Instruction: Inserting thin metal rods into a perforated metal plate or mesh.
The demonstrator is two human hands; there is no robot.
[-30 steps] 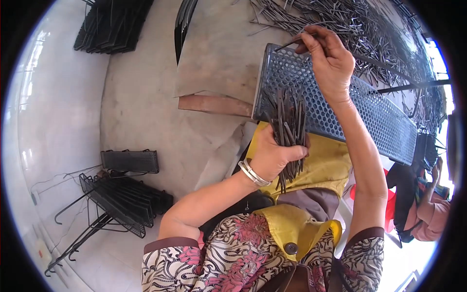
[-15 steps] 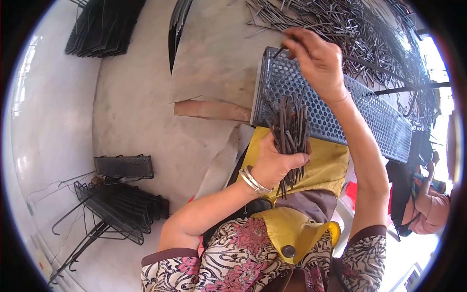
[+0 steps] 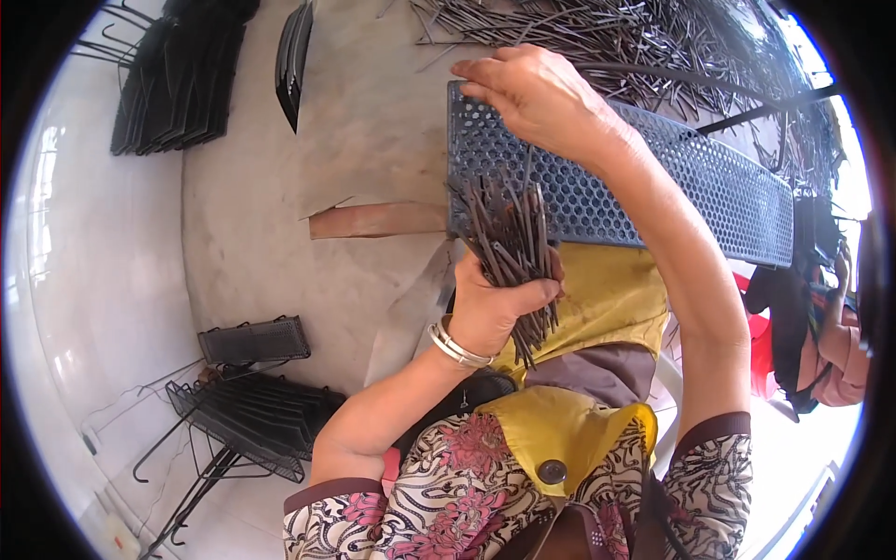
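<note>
My left hand (image 3: 497, 301), with bangles at its wrist, is wrapped around a thick bundle of thin dark strips (image 3: 509, 238). The strips point away from me, their far ends over a grey perforated metal panel (image 3: 597, 191). That panel lies slanted across my lap, on a yellow apron (image 3: 607, 289). Over the panel's far left corner, my right hand (image 3: 546, 98) is bent with its fingers pressed together. Whatever its fingertips may pinch is too small to make out. One strip stands up out of the bundle below the right hand.
Loose dark strips (image 3: 644, 51) lie heaped beyond the panel. Black mesh racks (image 3: 177, 84) stand at far left, others (image 3: 266, 411) at near left. A brown flat strip (image 3: 378, 221) lies on the floor (image 3: 271, 196). Another person (image 3: 835, 359) sits at right.
My right hand has shifted left to the panel's corner; the dark strip seen in its fingers before no longer shows there. The bundle and panel sit slightly further left in view.
</note>
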